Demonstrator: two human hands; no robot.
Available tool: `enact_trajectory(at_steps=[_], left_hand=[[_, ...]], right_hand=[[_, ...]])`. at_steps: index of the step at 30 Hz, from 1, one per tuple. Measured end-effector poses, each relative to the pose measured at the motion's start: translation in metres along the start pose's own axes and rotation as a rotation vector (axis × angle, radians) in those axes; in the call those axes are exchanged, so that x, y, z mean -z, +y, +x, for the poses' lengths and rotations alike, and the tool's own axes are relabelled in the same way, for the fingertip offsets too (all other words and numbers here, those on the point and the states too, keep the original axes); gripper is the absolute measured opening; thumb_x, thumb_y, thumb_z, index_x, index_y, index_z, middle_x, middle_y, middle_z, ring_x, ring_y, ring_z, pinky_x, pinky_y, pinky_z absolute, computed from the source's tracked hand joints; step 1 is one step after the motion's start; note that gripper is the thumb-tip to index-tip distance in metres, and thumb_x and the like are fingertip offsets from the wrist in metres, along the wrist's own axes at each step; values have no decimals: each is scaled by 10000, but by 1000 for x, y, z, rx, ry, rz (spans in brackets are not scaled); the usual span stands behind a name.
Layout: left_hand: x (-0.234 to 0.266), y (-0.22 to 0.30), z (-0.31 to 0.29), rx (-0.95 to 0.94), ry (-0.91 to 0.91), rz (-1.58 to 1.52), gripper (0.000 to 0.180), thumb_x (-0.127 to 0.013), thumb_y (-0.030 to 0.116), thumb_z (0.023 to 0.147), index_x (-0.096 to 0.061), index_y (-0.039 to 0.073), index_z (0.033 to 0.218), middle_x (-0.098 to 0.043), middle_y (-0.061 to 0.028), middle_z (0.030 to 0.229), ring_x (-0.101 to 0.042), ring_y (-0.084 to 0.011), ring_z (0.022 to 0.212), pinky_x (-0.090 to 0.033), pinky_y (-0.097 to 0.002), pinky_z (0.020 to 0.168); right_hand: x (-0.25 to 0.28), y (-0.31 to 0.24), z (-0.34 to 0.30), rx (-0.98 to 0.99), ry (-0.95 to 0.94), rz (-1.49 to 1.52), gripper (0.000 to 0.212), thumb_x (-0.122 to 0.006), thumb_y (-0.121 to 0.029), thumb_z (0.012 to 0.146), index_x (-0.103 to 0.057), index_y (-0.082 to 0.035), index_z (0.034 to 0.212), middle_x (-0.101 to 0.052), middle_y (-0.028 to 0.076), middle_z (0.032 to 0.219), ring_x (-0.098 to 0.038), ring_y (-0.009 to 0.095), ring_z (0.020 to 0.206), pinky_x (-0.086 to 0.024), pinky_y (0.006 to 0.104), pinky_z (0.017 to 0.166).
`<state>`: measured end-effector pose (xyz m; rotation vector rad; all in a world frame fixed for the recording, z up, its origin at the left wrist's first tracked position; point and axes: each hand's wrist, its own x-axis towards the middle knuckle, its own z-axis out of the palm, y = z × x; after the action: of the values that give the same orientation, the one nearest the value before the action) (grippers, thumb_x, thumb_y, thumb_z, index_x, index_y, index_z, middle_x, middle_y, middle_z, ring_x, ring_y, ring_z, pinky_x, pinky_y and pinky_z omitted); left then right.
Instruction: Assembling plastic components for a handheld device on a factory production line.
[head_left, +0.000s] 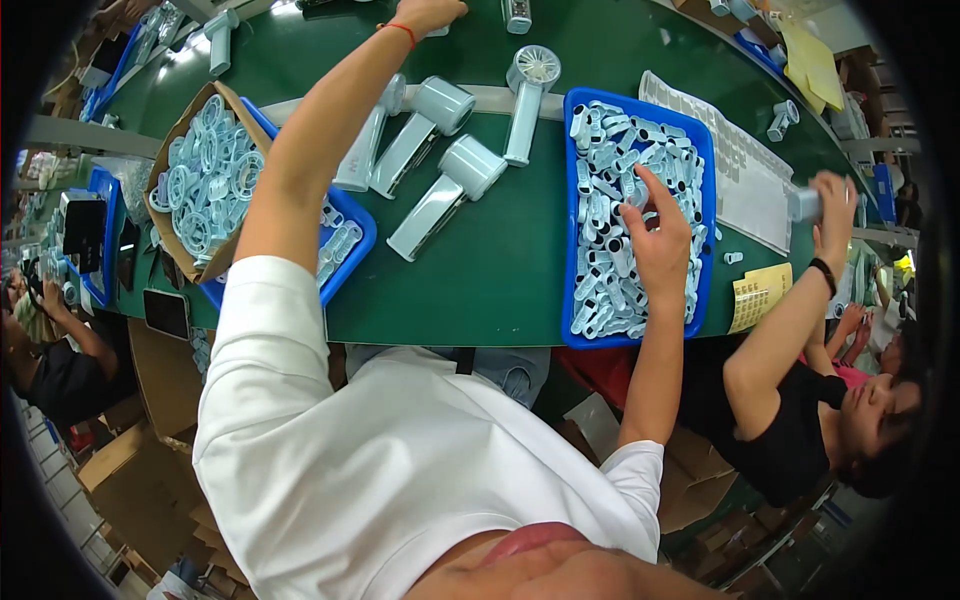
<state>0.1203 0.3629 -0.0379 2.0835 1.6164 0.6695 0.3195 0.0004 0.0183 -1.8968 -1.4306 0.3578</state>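
Note:
My right hand (662,240) hangs over a blue tray (708,170) heaped with small pale-blue plastic pieces (612,262), some with dark ends. Its thumb and forefinger are apart, with nothing visible between them. My left arm stretches to the far side of the green table, and my left hand (428,12) is partly cut off by the upper edge. Beside it shows a bit of a pale-blue thing; whether the fingers hold it is hidden. Between my arms lie several pale-blue handheld fans, one with its blades showing (534,68) and one with an open-sided handle (428,215).
A cardboard box (218,264) of pale-blue rings rests on another blue tray (362,238) at left. A phone (166,313) lies near the table edge. To the right are a printed sheet (745,185), a yellow sheet (760,297) and a co-worker's arm (790,330).

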Motion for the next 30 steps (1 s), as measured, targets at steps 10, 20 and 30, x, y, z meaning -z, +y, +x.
enact_trajectory(at_steps=[10,20,30], left_hand=[[125,41,-223,-272,4,224,488,-630,267,696,-532,-50,1054,-622,-204,857,-620,-361,769,-502,-423,683],[87,8,-239,-229,78,455,520,-685,324,716,-507,-31,1053,-523,-160,1049,-550,-300,985,-501,-363,721],[85,-127,89,-39,-129,751,410,-628,212,758,-547,91,1142,-481,-145,1309,-551,-316,1083,-495,-426,784]], right_hand=[[-32,-40,-77,224,-512,59,410,-599,37,679,-597,-44,1081,-622,140,1066,-610,256,981,-466,317,799],[-45,-53,-152,-134,-396,210,261,-674,-81,767,-618,-41,1018,-573,113,796,-520,204,557,-439,305,520],[-44,-58,-169,-65,-382,364,321,-640,-32,763,-615,-31,1083,-591,118,842,-581,240,735,-476,311,641]])
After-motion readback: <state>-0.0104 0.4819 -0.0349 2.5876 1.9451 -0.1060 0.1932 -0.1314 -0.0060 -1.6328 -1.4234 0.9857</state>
